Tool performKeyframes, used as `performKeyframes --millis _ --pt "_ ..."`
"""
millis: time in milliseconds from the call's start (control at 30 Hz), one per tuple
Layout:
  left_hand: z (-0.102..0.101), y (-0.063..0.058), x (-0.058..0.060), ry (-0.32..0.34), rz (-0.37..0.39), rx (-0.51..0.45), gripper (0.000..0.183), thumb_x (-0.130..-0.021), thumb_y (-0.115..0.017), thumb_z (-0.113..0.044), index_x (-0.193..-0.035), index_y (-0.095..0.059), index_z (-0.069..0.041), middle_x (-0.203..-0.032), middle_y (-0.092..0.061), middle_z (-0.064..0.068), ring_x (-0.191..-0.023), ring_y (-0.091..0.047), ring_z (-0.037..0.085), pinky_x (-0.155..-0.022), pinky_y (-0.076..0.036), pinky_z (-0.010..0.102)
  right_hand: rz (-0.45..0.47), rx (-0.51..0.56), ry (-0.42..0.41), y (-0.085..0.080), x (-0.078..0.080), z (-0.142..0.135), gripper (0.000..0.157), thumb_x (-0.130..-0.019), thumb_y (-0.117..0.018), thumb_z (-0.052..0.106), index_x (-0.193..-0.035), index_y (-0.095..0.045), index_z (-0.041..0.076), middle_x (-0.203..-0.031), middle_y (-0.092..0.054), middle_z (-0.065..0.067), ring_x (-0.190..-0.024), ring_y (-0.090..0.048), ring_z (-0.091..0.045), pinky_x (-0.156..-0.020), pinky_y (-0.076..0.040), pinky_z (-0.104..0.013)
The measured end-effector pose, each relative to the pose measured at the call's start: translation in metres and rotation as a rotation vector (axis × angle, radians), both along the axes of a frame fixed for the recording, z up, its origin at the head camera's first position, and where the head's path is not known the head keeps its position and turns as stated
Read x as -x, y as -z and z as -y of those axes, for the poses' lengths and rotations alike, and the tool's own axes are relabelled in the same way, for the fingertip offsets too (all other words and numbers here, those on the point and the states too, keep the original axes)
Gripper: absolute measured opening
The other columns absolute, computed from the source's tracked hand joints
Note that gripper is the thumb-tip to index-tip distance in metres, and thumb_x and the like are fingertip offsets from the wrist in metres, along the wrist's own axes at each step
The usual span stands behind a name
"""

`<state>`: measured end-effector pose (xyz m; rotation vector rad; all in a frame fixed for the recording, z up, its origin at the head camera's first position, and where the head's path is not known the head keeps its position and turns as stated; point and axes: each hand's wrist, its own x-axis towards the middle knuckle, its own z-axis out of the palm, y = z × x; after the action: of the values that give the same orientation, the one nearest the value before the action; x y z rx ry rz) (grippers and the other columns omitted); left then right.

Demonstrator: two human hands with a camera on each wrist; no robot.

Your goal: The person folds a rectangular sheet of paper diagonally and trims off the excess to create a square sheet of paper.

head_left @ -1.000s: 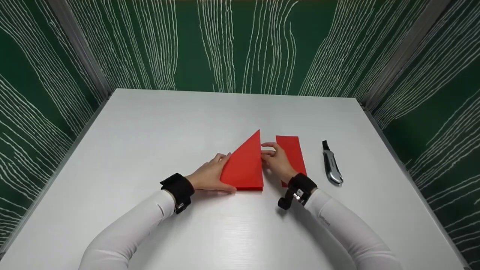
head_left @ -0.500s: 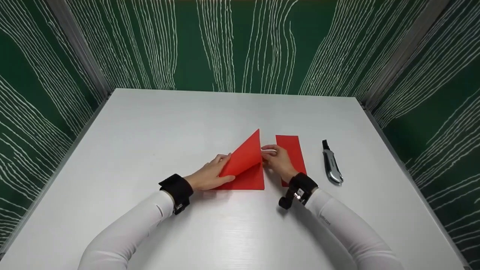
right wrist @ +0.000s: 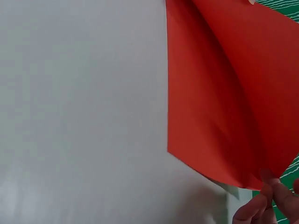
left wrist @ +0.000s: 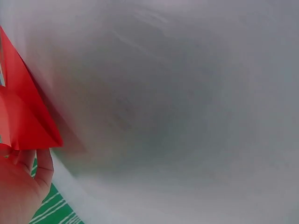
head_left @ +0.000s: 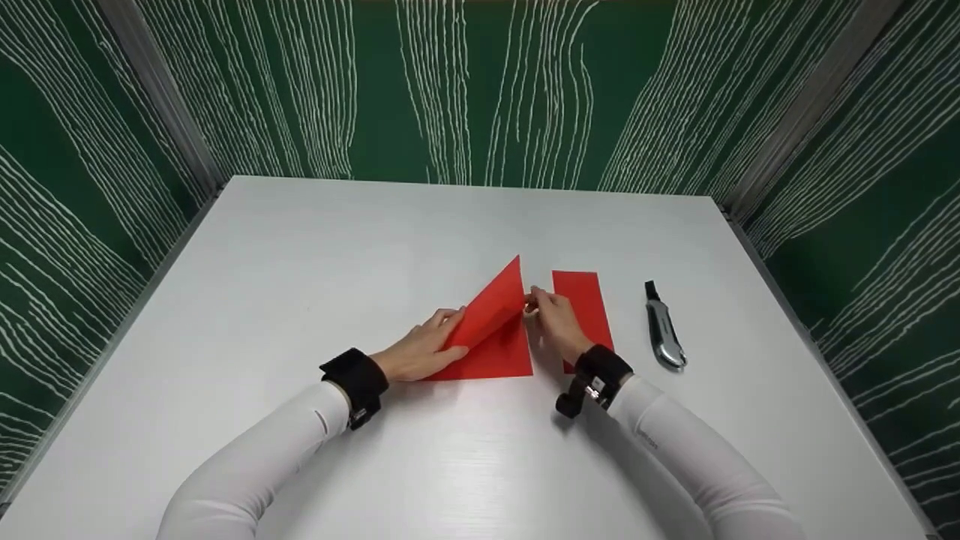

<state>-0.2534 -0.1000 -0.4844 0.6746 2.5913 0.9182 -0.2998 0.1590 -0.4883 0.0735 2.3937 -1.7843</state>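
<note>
A sheet of red paper, folded to a point at its far corner, lies in the middle of the table. Its upper flap bows up, and the lower layer shows beneath. My left hand holds the folded left side, thumb at the raised flap and fingers along the slanted edge. At the right edge my right hand pinches the paper between thumb and fingertips. The right wrist view shows these fingertips at the corner where the layers meet. In the left wrist view, the left fingers sit against the paper's edge.
A narrow red paper strip lies just right of the folded sheet, partly behind the right hand and wrist. Farther right is a silver and black utility knife. Green walls with white lines surround the white table.
The upper flap, lying down a second ago, now bows open. My left thumb has shifted from the near edge up to the flap. My right fingers have drawn together on the right edge.
</note>
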Motion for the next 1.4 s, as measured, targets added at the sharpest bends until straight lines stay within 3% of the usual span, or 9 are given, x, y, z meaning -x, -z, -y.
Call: performKeyframes --millis 100,167,367,500,633,733,1000,1133,1400 --pt "0.0 0.0 0.0 0.002 -0.009 0.022 0.078 -0.101 -0.051 -0.041 -0.166 -0.017 -0.014 -0.162 -0.032 0.006 -0.142 -0.043 0.028 -0.121 -0.032 0.05 0.036 0.034 -0.02 -0.006 0.001 0.004 0.046 -0.107 -0.048 0.043 -0.114 -0.069 0.003 -0.09 -0.059 -0.005 -0.073 -0.047 -0.017 -0.069 -0.041 -0.025" --pt "-0.001 -0.001 0.0 0.004 -0.022 0.037 0.081 -0.099 -0.054 -0.042 -0.166 -0.017 -0.015 -0.163 -0.032 0.006 -0.141 -0.043 0.027 -0.12 -0.034 0.049 0.068 0.038 -0.059 -0.01 0.002 0.006 0.048 -0.104 -0.054 0.047 -0.122 -0.067 0.004 -0.093 -0.06 -0.002 -0.077 -0.051 -0.017 -0.074 -0.047 -0.023" --pt "-0.001 -0.003 -0.001 -0.009 -0.088 0.051 0.097 -0.09 -0.064 -0.06 -0.165 -0.02 -0.018 -0.163 -0.034 0.004 -0.139 -0.047 0.028 -0.116 -0.04 0.048 0.187 0.095 -0.165 -0.023 0.007 0.011 0.051 -0.102 -0.06 0.037 -0.141 -0.053 0.005 -0.102 -0.063 0.003 -0.091 -0.059 -0.012 -0.084 -0.053 -0.02" --pt "0.0 -0.005 -0.001 -0.038 -0.154 0.036 0.1 -0.088 -0.065 -0.067 -0.165 -0.022 -0.02 -0.162 -0.036 0.003 -0.136 -0.049 0.029 -0.114 -0.044 0.047 0.208 0.184 -0.206 -0.027 0.009 0.012 0.033 -0.102 -0.055 0.027 -0.127 -0.054 0.005 -0.091 -0.066 0.006 -0.085 -0.061 -0.01 -0.079 -0.05 -0.019" --pt "0.001 -0.006 0.0 -0.048 -0.263 0.007 0.081 -0.1 -0.057 -0.055 -0.164 -0.027 -0.017 -0.16 -0.04 0.005 -0.14 -0.047 0.028 -0.12 -0.038 0.048 0.201 0.285 -0.245 -0.029 0.007 0.015 0.017 -0.102 -0.049 0.021 -0.112 -0.055 0.009 -0.087 -0.066 0.006 -0.083 -0.062 -0.01 -0.079 -0.052 -0.02" --pt "0.001 -0.006 0.001 -0.043 -0.361 -0.023 0.064 -0.106 -0.052 -0.042 -0.161 -0.034 -0.014 -0.156 -0.044 0.009 -0.141 -0.048 0.028 -0.122 -0.035 0.049 0.198 0.34 -0.26 -0.03 0.004 0.017 0.015 -0.099 -0.046 0.02 -0.102 -0.057 0.01 -0.087 -0.067 0.005 -0.084 -0.063 -0.01 -0.08 -0.053 -0.022" --pt "0.002 -0.004 0.001 -0.025 -0.544 -0.031 0.045 -0.11 -0.047 -0.027 -0.153 -0.046 -0.014 -0.146 -0.054 0.009 -0.131 -0.057 0.026 -0.11 -0.046 0.047 0.306 0.33 -0.198 -0.031 -0.001 0.014 0.021 -0.09 -0.045 0.029 -0.103 -0.055 0.016 -0.095 -0.065 0.004 -0.092 -0.062 -0.015 -0.088 -0.05 -0.033" --pt "0.003 -0.006 -0.001 -0.021 -0.598 -0.017 0.043 -0.109 -0.049 -0.024 -0.151 -0.049 -0.014 -0.144 -0.056 0.008 -0.132 -0.056 0.025 -0.11 -0.047 0.045 0.35 0.356 -0.146 -0.032 -0.002 0.014 0.021 -0.088 -0.046 0.028 -0.105 -0.054 0.016 -0.094 -0.064 0.005 -0.091 -0.061 -0.015 -0.087 -0.05 -0.033" --pt "0.002 -0.003 -0.001 -0.035 -0.689 0.0 0.047 -0.105 -0.058 -0.023 -0.15 -0.049 -0.014 -0.144 -0.056 0.007 -0.132 -0.055 0.024 -0.113 -0.047 0.043 0.365 0.421 -0.131 -0.033 -0.007 0.017 0.02 -0.088 -0.042 0.022 -0.104 -0.053 0.016 -0.093 -0.064 0.006 -0.088 -0.061 -0.013 -0.084 -0.051 -0.032"
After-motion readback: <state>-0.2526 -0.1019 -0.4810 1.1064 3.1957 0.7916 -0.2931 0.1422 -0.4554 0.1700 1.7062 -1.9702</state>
